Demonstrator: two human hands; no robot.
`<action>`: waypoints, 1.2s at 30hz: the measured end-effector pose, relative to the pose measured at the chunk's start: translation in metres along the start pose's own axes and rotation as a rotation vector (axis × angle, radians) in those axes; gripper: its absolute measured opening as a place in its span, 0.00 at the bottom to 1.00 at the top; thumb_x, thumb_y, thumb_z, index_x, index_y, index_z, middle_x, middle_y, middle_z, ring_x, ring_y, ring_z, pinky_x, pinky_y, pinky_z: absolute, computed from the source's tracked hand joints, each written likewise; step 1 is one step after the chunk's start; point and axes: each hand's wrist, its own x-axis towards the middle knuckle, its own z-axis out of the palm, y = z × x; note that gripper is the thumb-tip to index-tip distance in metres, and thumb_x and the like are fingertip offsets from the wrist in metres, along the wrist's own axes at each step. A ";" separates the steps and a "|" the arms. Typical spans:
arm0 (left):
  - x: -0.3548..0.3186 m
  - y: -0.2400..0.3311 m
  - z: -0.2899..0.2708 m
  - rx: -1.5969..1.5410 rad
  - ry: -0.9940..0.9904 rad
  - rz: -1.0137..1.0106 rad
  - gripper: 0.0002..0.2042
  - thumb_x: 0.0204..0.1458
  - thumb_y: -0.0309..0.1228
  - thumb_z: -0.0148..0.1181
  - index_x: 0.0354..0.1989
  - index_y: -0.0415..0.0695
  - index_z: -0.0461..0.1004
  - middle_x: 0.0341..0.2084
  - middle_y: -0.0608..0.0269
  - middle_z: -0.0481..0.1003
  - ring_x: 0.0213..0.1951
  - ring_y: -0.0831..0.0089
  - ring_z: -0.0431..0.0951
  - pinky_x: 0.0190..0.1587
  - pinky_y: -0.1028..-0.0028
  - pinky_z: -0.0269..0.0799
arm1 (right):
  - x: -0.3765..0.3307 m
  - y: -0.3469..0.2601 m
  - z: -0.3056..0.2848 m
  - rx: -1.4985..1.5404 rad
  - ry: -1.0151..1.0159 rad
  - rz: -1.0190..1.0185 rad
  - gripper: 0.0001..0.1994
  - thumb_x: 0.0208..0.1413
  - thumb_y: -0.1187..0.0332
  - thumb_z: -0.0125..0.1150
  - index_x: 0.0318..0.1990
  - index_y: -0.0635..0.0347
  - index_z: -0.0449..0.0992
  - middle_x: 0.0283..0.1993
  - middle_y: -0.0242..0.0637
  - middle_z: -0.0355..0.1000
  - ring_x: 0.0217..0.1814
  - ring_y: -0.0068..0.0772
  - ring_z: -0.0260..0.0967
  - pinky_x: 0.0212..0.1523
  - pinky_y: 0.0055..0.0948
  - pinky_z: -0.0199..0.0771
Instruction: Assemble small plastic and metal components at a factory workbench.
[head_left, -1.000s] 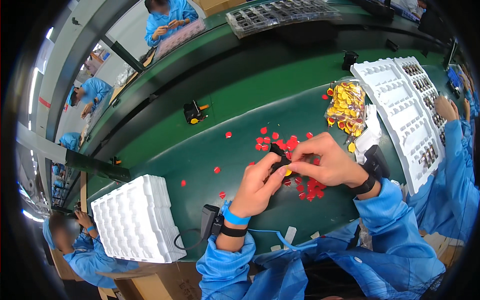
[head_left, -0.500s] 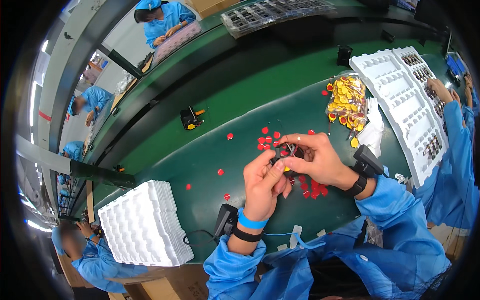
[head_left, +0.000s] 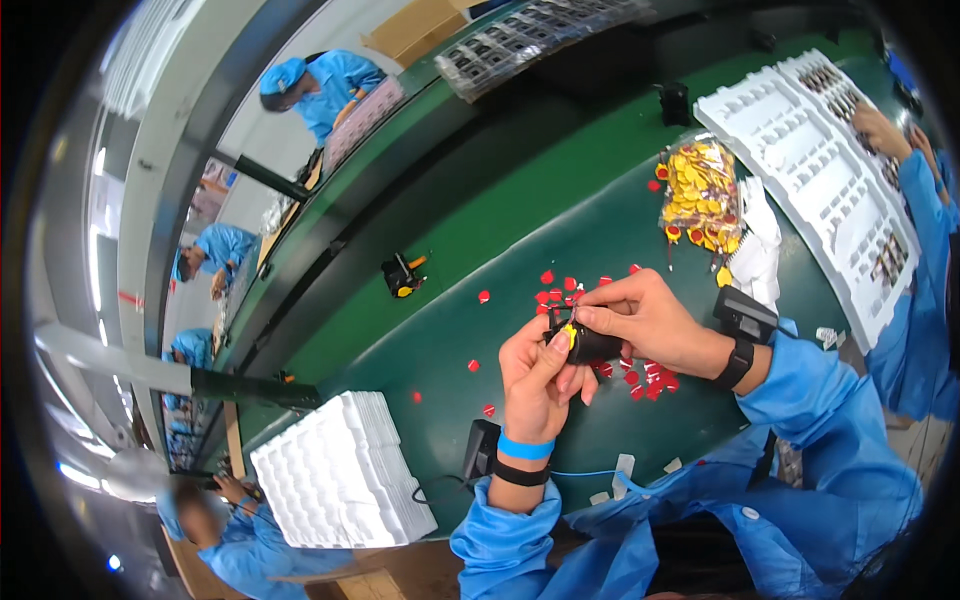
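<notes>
My left hand (head_left: 533,378) is closed around a small black housing (head_left: 598,348), with its thumb on a yellow round piece (head_left: 571,336) at the housing's side. My right hand (head_left: 655,325) comes in from the right and pinches at the top of the housing, where thin wires show at the fingertips. The palm-side fingers hide part of the housing. Beneath and around both hands, several red round pieces (head_left: 653,378) lie scattered on the green table (head_left: 450,440).
A clear bag of yellow round pieces (head_left: 697,185) lies at the far right, beside a long white tray (head_left: 790,150) where a co-worker's hand (head_left: 880,130) reaches in. Stacked white trays (head_left: 330,470) stand at left. A black-and-yellow unit (head_left: 402,274) sits on the green strip beyond.
The black housing has turned between my hands; its yellow piece now shows under my left thumb. Both hands stay together. The whole view has shifted slightly.
</notes>
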 end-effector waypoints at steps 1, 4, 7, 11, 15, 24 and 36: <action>0.002 0.000 0.002 0.023 0.010 0.019 0.12 0.64 0.31 0.52 0.44 0.32 0.69 0.12 0.68 0.62 0.11 0.81 0.58 0.17 0.73 0.66 | -0.001 -0.001 -0.001 0.009 0.012 0.002 0.16 0.63 0.61 0.62 0.45 0.68 0.81 0.23 0.30 0.74 0.18 0.12 0.61 0.17 0.17 0.59; 0.001 0.002 0.001 0.013 -0.015 -0.007 0.14 0.65 0.32 0.52 0.47 0.31 0.69 0.12 0.67 0.62 0.11 0.80 0.58 0.17 0.74 0.65 | 0.000 -0.005 -0.003 0.055 -0.024 0.040 0.16 0.62 0.61 0.64 0.44 0.69 0.81 0.22 0.29 0.73 0.18 0.11 0.60 0.16 0.18 0.56; 0.003 -0.001 0.000 -0.051 -0.074 -0.015 0.16 0.65 0.33 0.52 0.50 0.30 0.68 0.12 0.67 0.63 0.11 0.79 0.60 0.16 0.74 0.65 | 0.001 -0.010 -0.006 0.010 -0.033 0.023 0.14 0.62 0.64 0.63 0.45 0.69 0.80 0.25 0.30 0.75 0.17 0.12 0.62 0.15 0.15 0.59; 0.001 0.000 -0.006 -0.001 -0.079 -0.016 0.15 0.64 0.34 0.54 0.48 0.31 0.69 0.12 0.66 0.64 0.11 0.79 0.61 0.17 0.73 0.66 | 0.002 -0.002 -0.007 -0.094 -0.041 -0.081 0.13 0.59 0.68 0.66 0.46 0.70 0.79 0.25 0.30 0.75 0.21 0.10 0.63 0.19 0.15 0.59; 0.000 -0.006 -0.004 -0.009 -0.086 0.033 0.14 0.62 0.31 0.54 0.46 0.30 0.69 0.14 0.64 0.65 0.12 0.78 0.62 0.17 0.72 0.67 | 0.001 0.004 -0.013 -0.118 -0.056 -0.196 0.13 0.57 0.71 0.68 0.45 0.72 0.79 0.27 0.30 0.75 0.27 0.09 0.65 0.24 0.16 0.63; -0.013 -0.001 -0.010 0.048 -0.065 0.118 0.12 0.58 0.25 0.55 0.47 0.29 0.70 0.19 0.57 0.71 0.15 0.73 0.68 0.17 0.68 0.69 | 0.014 0.015 -0.007 0.065 -0.265 -0.369 0.13 0.58 0.67 0.66 0.41 0.71 0.80 0.22 0.27 0.69 0.23 0.12 0.58 0.21 0.21 0.55; -0.005 -0.022 0.007 0.129 0.078 -0.038 0.22 0.63 0.47 0.43 0.44 0.36 0.68 0.21 0.56 0.72 0.11 0.65 0.69 0.14 0.66 0.69 | -0.036 -0.014 -0.011 -0.282 -0.143 -0.720 0.16 0.49 0.69 0.67 0.46 0.65 0.76 0.37 0.40 0.78 0.37 0.36 0.77 0.40 0.32 0.77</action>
